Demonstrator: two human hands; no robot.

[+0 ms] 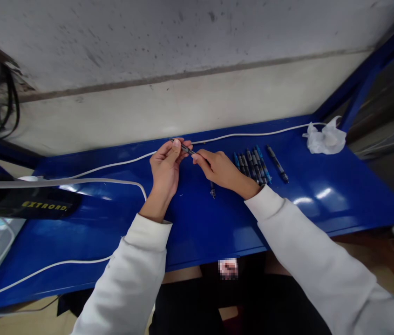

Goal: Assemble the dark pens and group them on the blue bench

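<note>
My left hand is closed around a slim dark pen, its thumb on top. The pen slants down to the right, above the blue table. At its lower right end, my right hand pinches a thin tip between thumb and forefinger; whether that is a separate part I cannot tell. Just below the right hand lies a dark pen-like piece, partly hidden by the hand. Right of that hand, several black and blue pens lie side by side. A single dark pen rests apart from them, farther right.
A white cable runs along the back of the blue table. A crumpled white plastic bag sits at the back right. On the left are a black box with yellow lettering, a white power strip and more cables.
</note>
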